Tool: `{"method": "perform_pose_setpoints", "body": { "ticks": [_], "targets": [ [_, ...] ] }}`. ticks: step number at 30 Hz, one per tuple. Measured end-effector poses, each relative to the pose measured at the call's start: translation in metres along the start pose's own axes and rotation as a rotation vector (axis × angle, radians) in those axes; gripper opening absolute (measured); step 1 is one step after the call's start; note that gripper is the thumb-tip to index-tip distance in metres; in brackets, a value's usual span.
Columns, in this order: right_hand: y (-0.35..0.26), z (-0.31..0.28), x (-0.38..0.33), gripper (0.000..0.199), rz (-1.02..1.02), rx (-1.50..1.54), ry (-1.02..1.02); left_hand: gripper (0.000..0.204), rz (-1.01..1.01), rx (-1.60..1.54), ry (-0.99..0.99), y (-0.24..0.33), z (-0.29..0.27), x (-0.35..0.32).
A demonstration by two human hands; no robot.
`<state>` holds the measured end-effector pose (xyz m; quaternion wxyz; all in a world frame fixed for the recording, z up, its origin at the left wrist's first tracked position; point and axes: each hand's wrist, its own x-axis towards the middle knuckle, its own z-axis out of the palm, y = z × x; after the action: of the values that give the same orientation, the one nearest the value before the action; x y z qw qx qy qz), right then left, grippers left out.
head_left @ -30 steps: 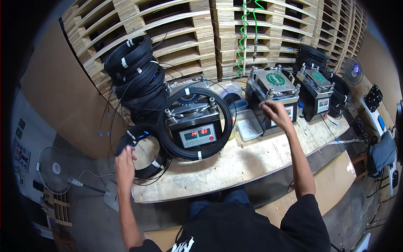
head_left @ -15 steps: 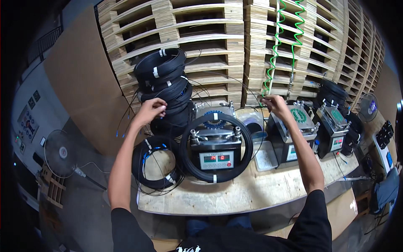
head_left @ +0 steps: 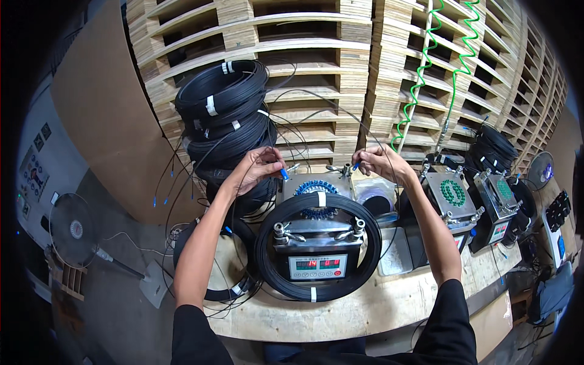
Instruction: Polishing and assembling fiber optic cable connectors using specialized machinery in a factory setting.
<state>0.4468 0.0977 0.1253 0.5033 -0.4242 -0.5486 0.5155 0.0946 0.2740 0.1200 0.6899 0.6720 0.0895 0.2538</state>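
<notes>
My left hand (head_left: 258,169) pinches a blue-tipped cable end (head_left: 284,174) above the left side of a metal bench machine (head_left: 317,237). Across from it, above the machine's right side, my right hand (head_left: 384,164) grips another blue cable end (head_left: 356,165). Thin black cable arches from hand height up behind them. A black cable coil (head_left: 261,261), tied with white tape, hangs around the machine's front and its lit display panel (head_left: 317,266). On the machine's top plate lies a ring of blue connectors (head_left: 319,187), partly hidden by the coil.
Tall stacked black coils (head_left: 222,115) stand at the back left, with another coil (head_left: 182,243) on the wooden table (head_left: 274,313). Two similar machines with green rings (head_left: 451,192) stand right. A clear tray (head_left: 395,250) sits between. Wooden pallets (head_left: 304,55) rise behind; a fan (head_left: 76,229) stands left.
Both hands have moved closer together, over the machine's rear. Blue cable ends now show in the fingers of both. The whole view has shifted slightly.
</notes>
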Motion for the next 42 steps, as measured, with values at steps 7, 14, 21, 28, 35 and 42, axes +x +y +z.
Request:
{"method": "perform_pose_setpoints", "body": {
  "ticks": [7, 14, 21, 28, 35, 42],
  "targets": [
    [0.009, 0.023, 0.023, 0.028, 0.017, -0.144, -0.002, 0.02, 0.032, 0.122, 0.044, -0.021, 0.018, 0.017],
    [0.007, 0.045, 0.04, 0.027, -0.04, -0.44, -0.045, 0.023, 0.094, 0.237, 0.014, -0.036, 0.027, 0.021],
    [0.017, 0.047, 0.047, 0.024, -0.01, -0.39, -0.101, 0.024, 0.059, 0.175, 0.02, -0.045, 0.035, 0.025],
    [0.014, 0.05, 0.048, 0.026, -0.043, -0.487, -0.141, 0.022, 0.032, 0.207, 0.034, -0.052, 0.033, 0.024],
    [0.006, 0.057, 0.051, 0.026, -0.03, -0.637, -0.122, 0.02, 0.059, 0.227, 0.035, -0.054, 0.03, 0.024],
    [-0.006, 0.071, 0.053, 0.03, -0.018, -0.834, -0.12, 0.019, 0.04, 0.186, 0.043, -0.053, 0.031, 0.025]
  ]
}}
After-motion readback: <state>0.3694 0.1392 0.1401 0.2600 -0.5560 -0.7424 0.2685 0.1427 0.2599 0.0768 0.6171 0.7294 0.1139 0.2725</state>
